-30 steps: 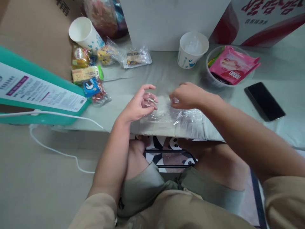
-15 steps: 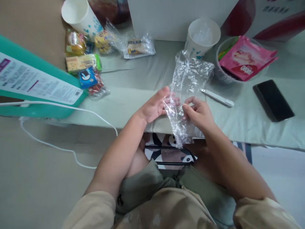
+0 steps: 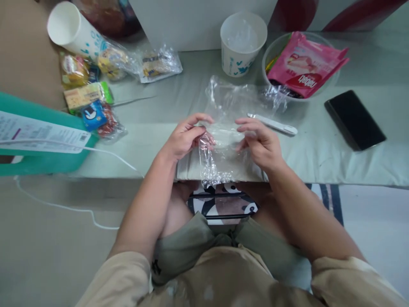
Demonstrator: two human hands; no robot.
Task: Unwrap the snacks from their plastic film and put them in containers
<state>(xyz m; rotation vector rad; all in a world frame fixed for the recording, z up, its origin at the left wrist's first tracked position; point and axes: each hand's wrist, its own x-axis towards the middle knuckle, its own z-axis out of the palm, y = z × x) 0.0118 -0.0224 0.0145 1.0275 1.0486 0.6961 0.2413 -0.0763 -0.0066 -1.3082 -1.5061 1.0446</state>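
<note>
A low surface covered in pale green cloth (image 3: 179, 102) is seen across the middle, bordered at twelve o'clock by a white panel (image 3: 198, 21), with beige floor (image 3: 47, 247) spread toward seven o'clock, under soft even light.

- The pink packet (image 3: 303, 64) lying in the clear bowl (image 3: 267, 68) carries white lettering on a red patch; it stands upside down to the camera and looks like "nabati".
- The small blue wrapper (image 3: 92, 115) in the snack pile at the left shows a round black-and-white emblem; its word is too small to make out.
- The white label (image 3: 41, 137) on the teal box (image 3: 38, 162) bears rows of fine print, a purple mark and a barcode near its right end, none of it legible.
- The paper cup (image 3: 241, 42) at the back has blue printed motifs, no letters.
</note>
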